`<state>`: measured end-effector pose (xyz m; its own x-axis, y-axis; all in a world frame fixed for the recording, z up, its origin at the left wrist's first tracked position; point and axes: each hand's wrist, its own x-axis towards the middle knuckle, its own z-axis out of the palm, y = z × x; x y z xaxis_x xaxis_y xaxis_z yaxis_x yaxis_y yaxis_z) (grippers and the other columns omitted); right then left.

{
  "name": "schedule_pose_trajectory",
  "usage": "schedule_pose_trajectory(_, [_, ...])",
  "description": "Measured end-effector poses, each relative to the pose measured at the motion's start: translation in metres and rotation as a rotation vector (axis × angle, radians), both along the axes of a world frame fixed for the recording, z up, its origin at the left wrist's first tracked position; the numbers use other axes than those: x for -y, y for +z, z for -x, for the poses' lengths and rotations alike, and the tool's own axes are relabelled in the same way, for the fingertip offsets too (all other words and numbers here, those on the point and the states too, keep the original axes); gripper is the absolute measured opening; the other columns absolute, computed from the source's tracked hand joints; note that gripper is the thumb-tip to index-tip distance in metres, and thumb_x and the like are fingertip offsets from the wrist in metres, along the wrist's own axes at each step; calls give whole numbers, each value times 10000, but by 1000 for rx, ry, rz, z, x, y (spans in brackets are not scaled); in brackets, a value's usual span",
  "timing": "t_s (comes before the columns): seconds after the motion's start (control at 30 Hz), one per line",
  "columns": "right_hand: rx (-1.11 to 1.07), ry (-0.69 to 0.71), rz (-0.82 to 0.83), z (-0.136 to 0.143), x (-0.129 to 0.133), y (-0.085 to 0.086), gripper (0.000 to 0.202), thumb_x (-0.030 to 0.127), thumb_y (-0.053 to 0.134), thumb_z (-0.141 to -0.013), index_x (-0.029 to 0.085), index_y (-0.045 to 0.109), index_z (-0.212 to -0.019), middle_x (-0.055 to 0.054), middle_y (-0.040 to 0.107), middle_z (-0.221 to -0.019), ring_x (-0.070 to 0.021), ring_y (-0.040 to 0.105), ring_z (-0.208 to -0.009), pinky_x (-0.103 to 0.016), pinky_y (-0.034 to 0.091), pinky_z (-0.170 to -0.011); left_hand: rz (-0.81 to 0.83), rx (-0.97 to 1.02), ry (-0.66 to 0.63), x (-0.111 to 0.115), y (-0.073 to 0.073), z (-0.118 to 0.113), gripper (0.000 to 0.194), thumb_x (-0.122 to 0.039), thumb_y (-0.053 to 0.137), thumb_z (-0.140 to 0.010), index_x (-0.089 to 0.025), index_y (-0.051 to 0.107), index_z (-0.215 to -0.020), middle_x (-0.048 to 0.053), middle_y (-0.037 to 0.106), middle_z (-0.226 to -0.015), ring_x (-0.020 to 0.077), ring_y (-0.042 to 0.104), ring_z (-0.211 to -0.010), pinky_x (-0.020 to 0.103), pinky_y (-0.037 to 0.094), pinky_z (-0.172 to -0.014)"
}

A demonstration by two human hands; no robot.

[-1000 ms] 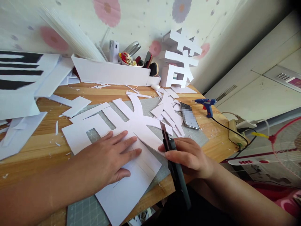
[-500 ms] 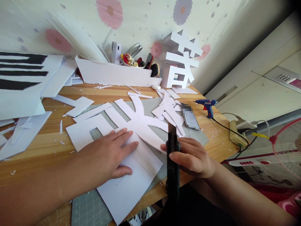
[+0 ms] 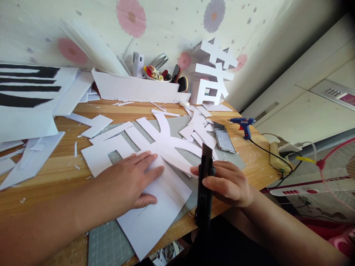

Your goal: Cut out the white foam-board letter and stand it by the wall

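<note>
My left hand lies flat with fingers spread on a white foam board sheet, which has thin cut or drawn lines. Under and beyond its fingertips is a cut-out white character shape with curved strokes. My right hand grips a black utility knife, held upright with its segmented blade pointing up. Its index fingertip touches the tip of a curved stroke of the cut-out. A grey-green cutting mat lies beneath the board.
White scraps and a phone lie behind the knife. A blue glue gun stands at right near a power strip. At the back are a white box and a standing white character.
My right hand has shifted very slightly to the right with the knife. The view has moved a little. My left hand stays flat on the board.
</note>
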<state>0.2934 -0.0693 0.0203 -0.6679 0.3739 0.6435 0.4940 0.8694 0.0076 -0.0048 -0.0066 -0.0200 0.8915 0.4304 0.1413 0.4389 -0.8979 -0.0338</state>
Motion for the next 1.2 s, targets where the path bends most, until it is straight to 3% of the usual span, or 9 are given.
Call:
schedule_pose_trajectory(0.2, [-14, -2, 0, 0, -2, 2, 125, 185, 451, -1069, 217, 547, -996, -87, 793, -944, -168, 748, -767, -291, 628, -673, -8, -26, 11, 1, 0, -4, 691, -580, 809, -797, -182, 649, -1340, 281, 618, -1401, 464, 619, -1277, 578, 567, -993])
schedule_pose_trajectory(0.47, [-22, -7, 18, -1, -2, 2, 81, 170, 493, -1048, 216, 558, -1032, -99, 792, -999, -183, 758, -804, -300, 630, -674, 38, 15, 12, -1, -3, -1, 685, -591, 787, -814, -221, 621, -1367, 227, 607, -1439, 428, 592, -1317, 543, 516, -1061])
schedule_pose_trajectory(0.6, [-29, -13, 26, -2, -4, 3, 85, 197, 487, -1063, 220, 552, -1015, -96, 799, -1029, -173, 768, -827, -290, 636, -705, -21, 34, 7, 0, -4, -2, 697, -557, 833, -779, -182, 639, -1333, 266, 615, -1408, 461, 602, -1292, 566, 525, -1038])
schedule_pose_trajectory(0.87, [-22, -13, 46, 0, -6, 10, 69, 178, 532, -1032, 231, 563, -1065, -99, 809, -999, -192, 776, -795, -305, 633, -689, -7, 71, 54, 3, -17, 0, 706, -568, 802, -803, -218, 595, -1380, 232, 564, -1482, 433, 549, -1358, 556, 469, -1107])
schedule_pose_trajectory(1.07, [-28, 8, 57, 4, -10, 14, 99, 146, 549, -1009, 233, 579, -1048, -89, 803, -955, -207, 779, -817, -315, 640, -686, 24, -8, 11, 2, -3, -3, 706, -547, 825, -790, -179, 624, -1358, 273, 600, -1427, 467, 593, -1304, 580, 530, -1036])
schedule_pose_trajectory(1.2, [-207, -74, 136, -9, 0, 26, 261, 138, 637, -958, 305, 575, -1149, -53, 799, -1056, -218, 792, -858, -345, 661, -672, 30, -30, 14, 3, 2, -5, 679, -520, 822, -804, -159, 638, -1349, 287, 606, -1413, 481, 594, -1300, 599, 548, -1022])
